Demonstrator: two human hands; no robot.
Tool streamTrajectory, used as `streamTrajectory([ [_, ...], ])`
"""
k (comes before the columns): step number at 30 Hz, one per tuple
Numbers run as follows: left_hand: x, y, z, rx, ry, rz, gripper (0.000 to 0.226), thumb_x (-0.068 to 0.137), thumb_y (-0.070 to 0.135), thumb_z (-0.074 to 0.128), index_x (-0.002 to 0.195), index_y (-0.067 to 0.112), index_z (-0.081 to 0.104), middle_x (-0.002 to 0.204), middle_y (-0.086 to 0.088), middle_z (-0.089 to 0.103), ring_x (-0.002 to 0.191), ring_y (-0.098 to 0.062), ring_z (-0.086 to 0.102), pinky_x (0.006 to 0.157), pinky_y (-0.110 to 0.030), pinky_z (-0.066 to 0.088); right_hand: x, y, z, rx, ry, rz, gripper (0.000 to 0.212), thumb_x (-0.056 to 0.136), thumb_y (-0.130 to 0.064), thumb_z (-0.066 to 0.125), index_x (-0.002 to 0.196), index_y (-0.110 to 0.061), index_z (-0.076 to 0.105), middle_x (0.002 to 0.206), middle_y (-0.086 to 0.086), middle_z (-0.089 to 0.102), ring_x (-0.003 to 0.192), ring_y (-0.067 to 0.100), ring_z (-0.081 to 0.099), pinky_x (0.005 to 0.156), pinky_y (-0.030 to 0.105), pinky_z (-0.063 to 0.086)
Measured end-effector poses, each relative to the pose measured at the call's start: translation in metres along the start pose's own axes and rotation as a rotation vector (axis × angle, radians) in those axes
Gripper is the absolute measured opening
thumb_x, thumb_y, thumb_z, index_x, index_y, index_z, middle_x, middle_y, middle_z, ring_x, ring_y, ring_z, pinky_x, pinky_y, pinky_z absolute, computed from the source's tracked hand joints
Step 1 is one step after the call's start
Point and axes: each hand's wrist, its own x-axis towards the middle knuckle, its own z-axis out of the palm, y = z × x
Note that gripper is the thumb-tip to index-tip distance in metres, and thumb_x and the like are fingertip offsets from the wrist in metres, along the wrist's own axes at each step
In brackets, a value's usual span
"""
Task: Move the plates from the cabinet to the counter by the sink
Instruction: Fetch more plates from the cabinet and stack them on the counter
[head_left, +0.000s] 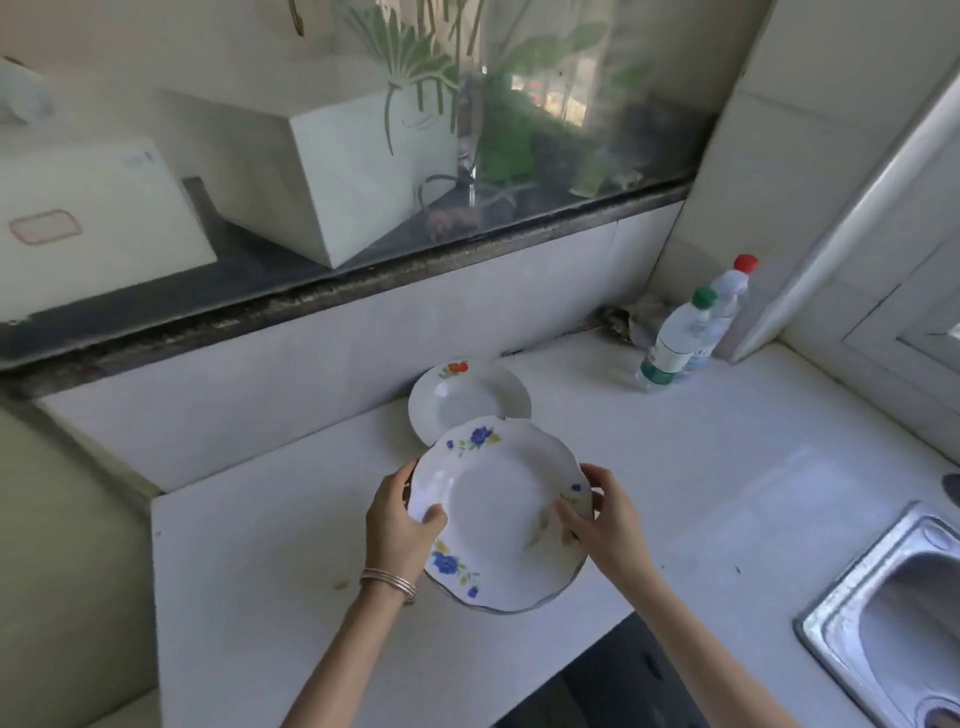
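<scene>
- Far left: cream wall by the white counter (291, 525). A small yellow-brown spot (340, 585) sits on the counter near the left arm.
- Left wrist has thin metal bangles (390, 583).
- Left hand (402, 525) grips the left rim of the blue-flower plate (501, 512). Thumb is on top, other fingers are under & hidden.
- Blue-flower plate is white w/ a wavy rim, blue & yellow flowers. It is held up over the counter, tilted toward the camera. Another rim shows just under it, so maybe 2 plates; can't tell for sure.
- Behind it, an orange-flower plate (467, 397) lies flat on the counter by the tiled wall. The held plate covers its near edge.
- Right hand (605, 519) pinches the right rim of the blue-flower plate, thumb on top.
- Back right corner: 2 plastic bottles, one w/ a green cap (672, 340), one w/ a red cap (727, 306), standing close together.
- Far right: steel sink (883, 613), set in the counter, well apart from the plates.
- Above it all: a window w/ green plants behind the glass.
</scene>
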Motion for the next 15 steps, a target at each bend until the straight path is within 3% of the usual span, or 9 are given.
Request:
streamTrajectory([
  [3,0.027,-0.004,0.002,0.002,0.041,-0.028,0.050,0.067,-0.002,0.069,0.113,0.013,0.060,0.105,-0.002,0.062,0.094,-0.018,0.058,0.079,-0.028,0.047,0.036,-0.004,0.010,-0.028,-0.034,-0.030,0.043,0.076,-0.011,0.072,0.113,-0.013,0.052,0.104,0.000,0.060,0.083,0.014,0.061,0.059,0.020,0.052],
  [6,0.050,-0.004,0.009,-0.004,0.063,-0.063,0.048,0.068,-0.003,0.068,0.112,0.012,0.060,0.101,0.000,0.061,0.092,-0.018,0.057,0.076,-0.026,0.045,0.073,-0.004,0.019,-0.041,-0.071,-0.039,0.042,0.074,-0.012,0.073,0.112,-0.015,0.054,0.106,0.002,0.060,0.087,0.023,0.060,0.068,0.035,0.054],
  [15,0.121,-0.008,0.036,-0.022,0.143,-0.124,0.046,0.068,-0.007,0.064,0.110,0.010,0.064,0.086,0.005,0.065,0.081,-0.015,0.061,0.064,-0.007,0.042,0.177,-0.007,0.040,-0.173,-0.141,-0.117,0.051,0.076,-0.014,0.072,0.124,-0.010,0.054,0.112,0.008,0.054,0.075,0.017,0.053,0.071,0.025,0.045],
])
